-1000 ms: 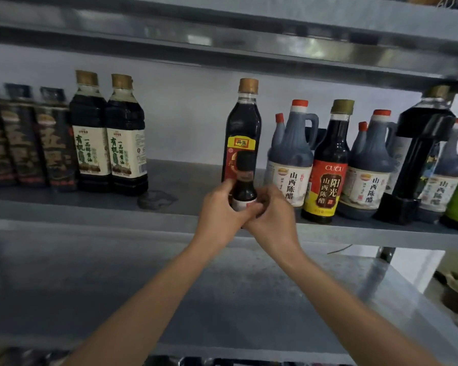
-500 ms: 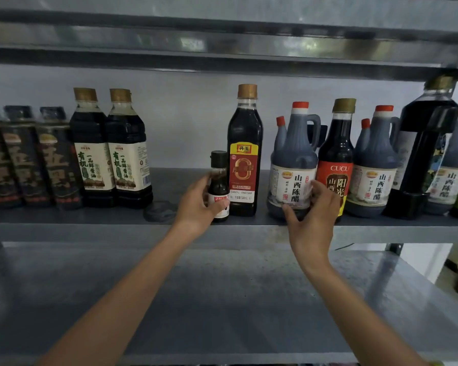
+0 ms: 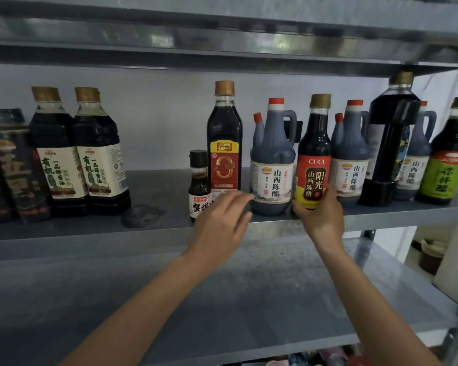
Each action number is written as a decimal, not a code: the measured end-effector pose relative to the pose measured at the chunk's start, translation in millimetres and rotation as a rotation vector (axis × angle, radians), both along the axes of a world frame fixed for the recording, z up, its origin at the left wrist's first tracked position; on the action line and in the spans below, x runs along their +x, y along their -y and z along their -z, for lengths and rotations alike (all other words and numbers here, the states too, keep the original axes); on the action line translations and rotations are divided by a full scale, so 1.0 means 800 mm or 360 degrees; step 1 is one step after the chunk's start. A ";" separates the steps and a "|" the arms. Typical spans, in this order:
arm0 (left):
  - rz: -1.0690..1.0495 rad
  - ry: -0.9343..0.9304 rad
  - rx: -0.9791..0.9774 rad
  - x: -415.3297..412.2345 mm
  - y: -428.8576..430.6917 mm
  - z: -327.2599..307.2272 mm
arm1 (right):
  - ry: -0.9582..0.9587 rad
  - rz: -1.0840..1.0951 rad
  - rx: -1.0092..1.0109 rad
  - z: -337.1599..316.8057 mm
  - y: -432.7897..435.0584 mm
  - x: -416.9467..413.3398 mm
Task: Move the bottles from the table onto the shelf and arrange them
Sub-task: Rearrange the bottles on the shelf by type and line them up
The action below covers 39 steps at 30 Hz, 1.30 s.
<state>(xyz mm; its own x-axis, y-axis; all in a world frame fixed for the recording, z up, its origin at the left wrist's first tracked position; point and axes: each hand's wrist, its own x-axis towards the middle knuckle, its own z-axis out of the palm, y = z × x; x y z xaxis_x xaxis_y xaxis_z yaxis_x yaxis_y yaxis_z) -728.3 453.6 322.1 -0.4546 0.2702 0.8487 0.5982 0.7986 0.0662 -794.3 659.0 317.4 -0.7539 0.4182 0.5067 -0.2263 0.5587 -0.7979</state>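
1. Half a second ago the left grip (image 3: 221, 225) held the small black-capped bottle (image 3: 198, 180). Now it is off it, with fingers straight and spread, holding nothing. Its fingertips lie in front of the foot of the tall red-label bottle (image 3: 224, 143).
2. The right grip (image 3: 323, 220), which lay flat across two bottles before, now curls round the foot of the CUCU bottle (image 3: 313, 143) — thumb on the left, fingers on the right.
3. The small bottle stands upright near the shelf's front edge (image 3: 90, 241), just beside the tall red-label bottle. Open shelf lies to its left, up to the two cream-label bottles (image 3: 101, 165); only a dark round mark (image 3: 143, 215) sits there.
4. The CUCU bottle stands upright, close between two grey jugs (image 3: 273, 154). Its base is hidden behind the hand — it may rest on the shelf, but I cannot tell.
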 end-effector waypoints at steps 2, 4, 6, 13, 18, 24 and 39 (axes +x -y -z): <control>-0.0021 0.0347 -0.0070 -0.007 -0.015 0.004 | 0.0038 0.0030 -0.0009 -0.002 0.001 0.002; -0.0002 0.0547 0.0025 -0.013 -0.022 0.006 | 0.0048 -0.0008 -0.0067 -0.004 -0.005 0.010; 0.0052 0.0573 0.0174 -0.013 -0.026 0.008 | -0.0011 -0.0104 -0.0149 -0.005 -0.010 0.028; 0.0677 0.1070 0.0866 0.010 -0.071 -0.016 | -0.0322 -0.0395 0.0011 0.011 0.039 0.109; 0.0522 0.0910 0.1092 0.008 -0.039 -0.017 | -0.0076 -0.0954 0.0382 -0.014 0.031 0.109; 0.0445 0.0859 0.1218 0.011 -0.005 -0.031 | -0.0209 -0.0725 -0.0088 -0.051 0.025 0.053; 0.0174 0.0823 0.0832 -0.007 -0.034 -0.035 | -0.0172 -0.0538 -0.0129 -0.051 0.011 -0.003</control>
